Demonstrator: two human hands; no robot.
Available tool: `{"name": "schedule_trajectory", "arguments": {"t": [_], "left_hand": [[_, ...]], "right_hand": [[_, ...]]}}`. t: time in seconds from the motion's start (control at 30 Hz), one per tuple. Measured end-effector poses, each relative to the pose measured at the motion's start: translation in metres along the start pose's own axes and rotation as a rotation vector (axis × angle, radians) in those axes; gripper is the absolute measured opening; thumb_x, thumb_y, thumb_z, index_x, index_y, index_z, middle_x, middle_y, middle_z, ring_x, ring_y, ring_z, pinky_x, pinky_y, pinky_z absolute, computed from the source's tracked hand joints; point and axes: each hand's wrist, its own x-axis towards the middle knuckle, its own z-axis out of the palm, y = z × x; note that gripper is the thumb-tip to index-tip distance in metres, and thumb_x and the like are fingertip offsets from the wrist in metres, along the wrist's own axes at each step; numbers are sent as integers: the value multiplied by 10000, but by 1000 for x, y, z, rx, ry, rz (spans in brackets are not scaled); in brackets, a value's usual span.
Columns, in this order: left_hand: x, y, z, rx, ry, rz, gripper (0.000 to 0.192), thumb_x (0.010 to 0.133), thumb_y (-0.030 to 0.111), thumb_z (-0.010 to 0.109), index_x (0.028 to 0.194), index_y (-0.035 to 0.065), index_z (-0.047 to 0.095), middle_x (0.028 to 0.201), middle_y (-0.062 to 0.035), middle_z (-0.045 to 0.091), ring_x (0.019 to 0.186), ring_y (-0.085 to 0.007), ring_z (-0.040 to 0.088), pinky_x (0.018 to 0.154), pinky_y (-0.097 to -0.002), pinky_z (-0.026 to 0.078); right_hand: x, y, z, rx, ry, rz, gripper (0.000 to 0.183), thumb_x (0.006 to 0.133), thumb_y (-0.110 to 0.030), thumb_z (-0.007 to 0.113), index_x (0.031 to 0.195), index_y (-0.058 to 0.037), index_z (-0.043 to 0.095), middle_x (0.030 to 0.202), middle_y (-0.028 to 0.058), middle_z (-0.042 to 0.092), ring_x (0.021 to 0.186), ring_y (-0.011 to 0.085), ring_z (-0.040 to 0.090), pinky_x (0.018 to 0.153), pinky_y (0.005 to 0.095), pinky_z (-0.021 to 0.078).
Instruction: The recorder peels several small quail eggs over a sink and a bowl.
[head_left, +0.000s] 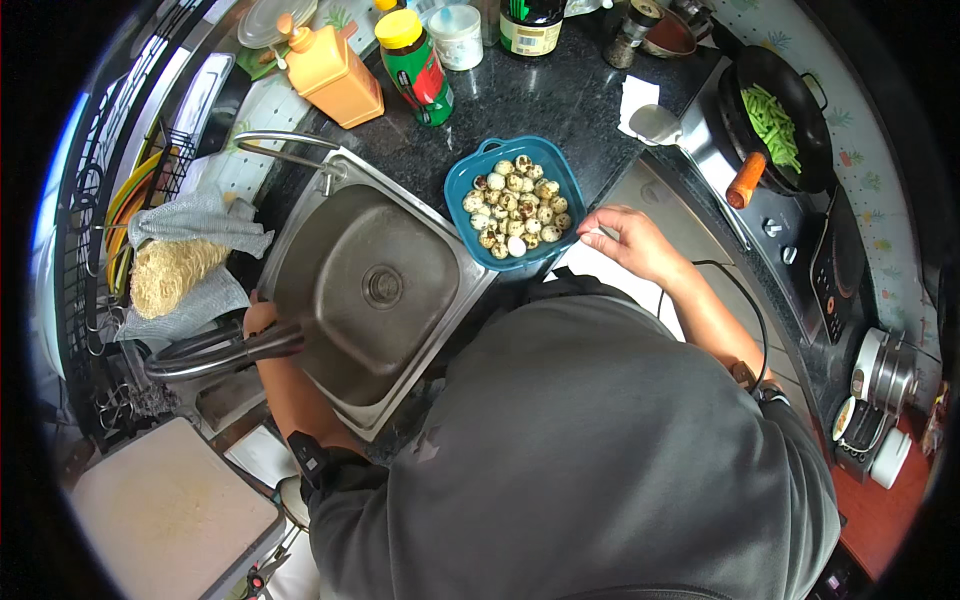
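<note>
My right hand (621, 238) is at the right rim of a blue plastic container (466, 236), its thumb and fingers at the edge; whether they grip it is hard to tell. Speckled quail eggs (517, 202) fill much of the container, which stands on the dark counter beside the sink. My left hand (260, 315) reaches to the far left side of the stainless steel sink (420, 255), partly hidden behind the spout of a curved metal faucet (225, 354). What its fingers do is not visible. No water shows in the basin.
A beige loofah (176, 276) and grey cloths hang by the dish rack at left. A cutting board (176, 502) lies lower left. An orange pump bottle (337, 75) and jars line the back. At right, a wok (810, 135) with green beans stands near a metal spatula (656, 125).
</note>
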Motion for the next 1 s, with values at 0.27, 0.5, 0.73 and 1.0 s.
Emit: {"name": "schedule_trajectory", "arguments": {"t": [0.27, 0.5, 0.73, 1.0], "left_hand": [[-3, 103, -87, -1016, 168, -899, 293, 690, 265, 652, 838, 23, 579, 788, -181, 606, 747, -331, 595, 768, -406, 454], [-63, 240, -227, -1813, -30, -727, 251, 717, 178, 700, 868, 31, 564, 762, -42, 571, 725, -122, 542, 643, -256, 430], [-88, 182, -430, -2546, 618, 264, 320, 732, 81, 668, 1006, 9, 517, 863, -113, 606, 747, -155, 571, 680, -243, 438], [-70, 154, -551, -2178, 431, 1753, 353, 745, 192, 724, 939, 17, 486, 844, -224, 646, 738, -279, 611, 607, -296, 390]], "right_hand": [[-11, 23, 2, 7, 101, 68, 162, 806, -214, 622, 849, -58, 610, 834, 111, 619, 843, 282, 582, 749, 360, 455], [-8, 37, 23, 189, 239, 165, 171, 845, -178, 600, 961, -54, 581, 1001, 88, 592, 960, 203, 544, 834, 306, 419], [8, 66, 43, 585, 71, 628, 768, 772, -354, 664, 1361, -104, 240, 1098, 98, 522, 941, 203, 533, 711, 368, 480], [20, 53, 37, 852, -216, 880, 459, 821, -153, 545, 1230, -110, 340, 1055, 78, 570, 802, 185, 634, 593, 327, 533]]}}
